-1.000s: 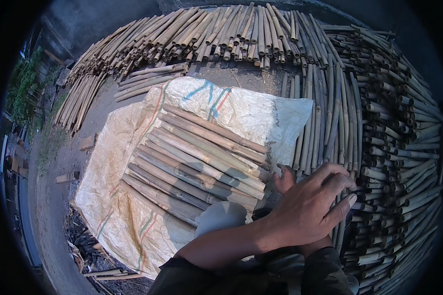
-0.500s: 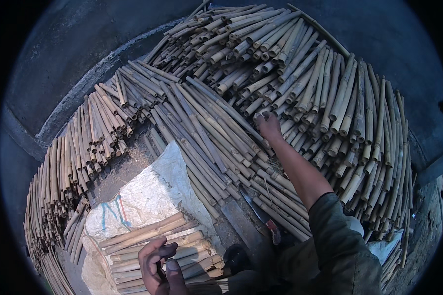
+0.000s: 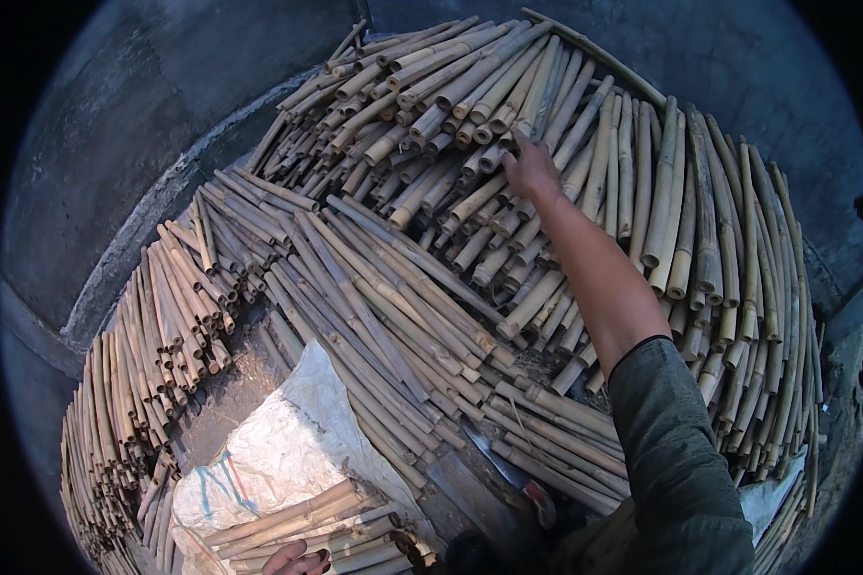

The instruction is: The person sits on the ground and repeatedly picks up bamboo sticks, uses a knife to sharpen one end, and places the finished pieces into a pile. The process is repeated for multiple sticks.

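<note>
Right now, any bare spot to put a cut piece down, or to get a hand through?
One bare patch: dirt ground between the short bamboo stack, the long bamboo rows and the white sack. The sack's upper part is also free; its lower end holds cut pieces by the left hand. Around the right hand, the big pile is packed tight.
</note>
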A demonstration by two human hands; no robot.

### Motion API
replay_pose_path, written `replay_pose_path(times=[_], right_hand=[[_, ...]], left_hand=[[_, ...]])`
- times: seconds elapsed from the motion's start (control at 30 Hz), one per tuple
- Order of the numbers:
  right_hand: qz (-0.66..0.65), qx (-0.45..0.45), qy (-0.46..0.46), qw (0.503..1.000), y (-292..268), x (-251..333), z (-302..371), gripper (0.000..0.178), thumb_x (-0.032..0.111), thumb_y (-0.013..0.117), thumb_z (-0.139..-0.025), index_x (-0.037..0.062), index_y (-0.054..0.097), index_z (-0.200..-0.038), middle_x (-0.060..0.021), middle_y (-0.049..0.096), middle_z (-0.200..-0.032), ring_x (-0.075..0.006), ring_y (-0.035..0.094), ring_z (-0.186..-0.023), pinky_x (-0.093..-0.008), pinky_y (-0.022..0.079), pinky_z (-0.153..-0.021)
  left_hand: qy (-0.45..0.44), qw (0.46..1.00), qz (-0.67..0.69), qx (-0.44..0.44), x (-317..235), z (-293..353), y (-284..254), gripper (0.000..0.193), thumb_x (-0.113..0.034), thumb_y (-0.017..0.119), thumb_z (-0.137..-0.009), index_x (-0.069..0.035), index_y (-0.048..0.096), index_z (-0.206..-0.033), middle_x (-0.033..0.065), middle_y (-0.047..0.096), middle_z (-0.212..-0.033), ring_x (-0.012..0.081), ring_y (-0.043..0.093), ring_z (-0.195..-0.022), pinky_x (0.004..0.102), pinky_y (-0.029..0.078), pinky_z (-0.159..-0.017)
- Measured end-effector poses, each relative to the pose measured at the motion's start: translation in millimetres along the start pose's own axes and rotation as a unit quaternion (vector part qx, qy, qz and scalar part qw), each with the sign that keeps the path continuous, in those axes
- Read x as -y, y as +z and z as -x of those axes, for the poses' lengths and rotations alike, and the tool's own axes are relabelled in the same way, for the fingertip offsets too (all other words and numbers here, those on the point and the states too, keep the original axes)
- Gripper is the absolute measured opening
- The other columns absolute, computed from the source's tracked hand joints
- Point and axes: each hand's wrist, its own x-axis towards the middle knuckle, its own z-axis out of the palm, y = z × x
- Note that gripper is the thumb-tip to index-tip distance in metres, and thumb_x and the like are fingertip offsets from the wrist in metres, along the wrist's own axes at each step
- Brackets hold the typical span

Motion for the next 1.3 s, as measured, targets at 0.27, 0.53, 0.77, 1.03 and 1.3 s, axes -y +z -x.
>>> replay_pose_path(times=[0.27,0.53,0.77,1.03,1.3], right_hand=[[-0.325,-0.061,0.094,0.939,3.9,-22.6,27.0,0.035,0.023,0.067,-0.095,0.0021,0.065,-0.122,-0.0171,0.070,-0.118,-0.0346,0.072,-0.094,-0.0417,0.057,-0.086],[-0.696,0.215,0.314,0.609,-40.2,-37.7,243.9,0.026,0.023,0.062,-0.100,0.0022,0.057,-0.116,-0.0131,0.064,-0.097,-0.0265,0.071,-0.079,-0.0377,0.060,-0.068],[-0.374,0.154,0.252,0.879,-57.0,-50.0,383.2,0.024,0.019,0.071,-0.093,0.0014,0.059,-0.105,-0.0045,0.059,-0.073,-0.0143,0.056,-0.051,-0.0326,0.047,-0.045],[-0.145,0.435,-0.148,0.876,-107.2,-75.1,531.3,0.040,0.035,0.075,-0.088,0.0082,0.067,-0.117,-0.0178,0.072,-0.097,-0.0403,0.071,-0.096,-0.0452,0.056,-0.081],[0.088,0.415,-0.185,0.886,-107.3,-108.4,551.3,0.078,0.045,0.075,-0.089,0.0133,0.044,-0.153,-0.0220,0.049,-0.141,-0.0411,0.049,-0.135,-0.0531,0.041,-0.109]], left_hand=[[0.021,0.999,0.032,0.023,9.2,-1.8,-3.5,0.036,0.010,0.048,-0.100,0.000,0.055,-0.134,0.0173,0.055,-0.141,0.0268,0.061,-0.124,0.0401,0.046,-0.109],[0.062,0.998,-0.004,0.001,8.8,10.3,-9.8,0.026,-0.015,0.057,-0.108,0.000,0.059,-0.129,0.0158,0.062,-0.131,0.0239,0.063,-0.118,0.0360,0.051,-0.103],[-0.079,0.989,0.109,-0.054,4.8,5.2,-13.5,0.027,-0.015,0.049,-0.111,0.000,0.057,-0.132,0.0149,0.064,-0.127,0.0226,0.064,-0.110,0.0347,0.052,-0.099],[0.023,0.856,0.420,-0.302,48.0,-14.8,-71.7,0.074,-0.054,0.054,-0.105,-0.006,0.036,-0.158,0.0209,0.044,-0.153,0.0355,0.043,-0.145,0.0516,0.035,-0.120],[0.068,0.779,0.469,-0.411,80.5,11.6,-127.5,0.051,-0.052,0.060,-0.104,-0.009,0.053,-0.132,-0.0019,0.046,-0.086,0.0085,0.046,-0.075,0.0251,0.041,-0.069]])
